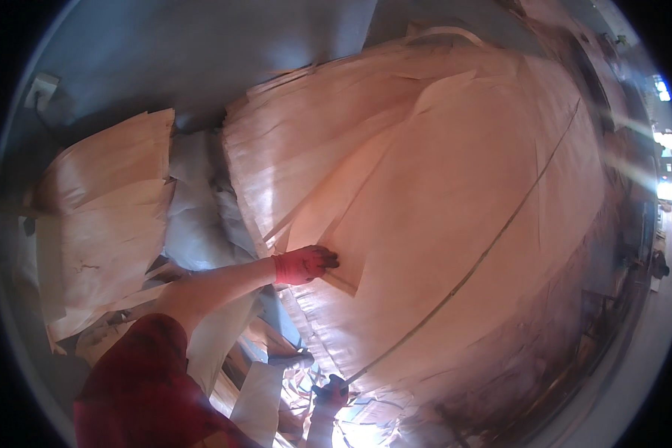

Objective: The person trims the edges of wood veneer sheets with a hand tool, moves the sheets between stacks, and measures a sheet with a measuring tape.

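Note:
A large stack of thin tan sheets that look like wood veneer (455, 201) lies in front of me. My left hand (306, 265), in a red glove with dark fingers, is closed at the stack's left side, on the edge of a narrow, loose veneer piece (342, 272). The fingertips are partly hidden. At the bottom, near the stack's front edge, my gloved right hand (330, 394) grips the near end of a long thin stick (455, 290). That stick lies slantwise over the sheets, reaching toward the far right.
To the left is a second, smaller pile of tan sheets (116, 231), with grey sheeting (194, 201) between the piles. Scraps and strips (257, 399) litter the floor by my foot (291, 360). A white box with a cord (42, 89) is on the grey surface at far left.

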Available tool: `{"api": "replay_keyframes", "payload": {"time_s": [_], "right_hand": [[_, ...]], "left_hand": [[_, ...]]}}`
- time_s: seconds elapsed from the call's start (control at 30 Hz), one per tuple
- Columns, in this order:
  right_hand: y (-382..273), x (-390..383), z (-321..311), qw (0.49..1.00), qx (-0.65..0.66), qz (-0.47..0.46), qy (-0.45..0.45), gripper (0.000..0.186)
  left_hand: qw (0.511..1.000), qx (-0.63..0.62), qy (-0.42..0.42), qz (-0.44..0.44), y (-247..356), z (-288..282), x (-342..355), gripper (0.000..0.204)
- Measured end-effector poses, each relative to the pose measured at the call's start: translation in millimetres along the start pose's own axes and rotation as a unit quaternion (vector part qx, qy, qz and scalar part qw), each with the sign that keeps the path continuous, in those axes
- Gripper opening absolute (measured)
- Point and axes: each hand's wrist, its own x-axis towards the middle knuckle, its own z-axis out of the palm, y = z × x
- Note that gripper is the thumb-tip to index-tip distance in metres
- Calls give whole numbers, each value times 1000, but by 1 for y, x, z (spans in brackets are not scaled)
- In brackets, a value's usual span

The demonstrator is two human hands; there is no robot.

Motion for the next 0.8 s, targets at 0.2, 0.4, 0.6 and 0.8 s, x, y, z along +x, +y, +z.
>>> {"api": "replay_keyframes", "payload": {"time_s": [0.2,0.4,0.6,0.8], "right_hand": [[18,4,-8,990,-98,-23,-94,38],[31,23,-16,998,-59,-12,-35,39],[28,21,-14,998,-26,-6,-57,31],[45,44,-46,995,-52,16,-86,37]], "left_hand": [[871,362,-309,-126,-98,143,-184,7],[986,74,-127,-83,-53,84,-67,14],[886,251,112,-374,-65,3,-17,88],[757,119,-21,-642,-106,-1,-53,78]]}}
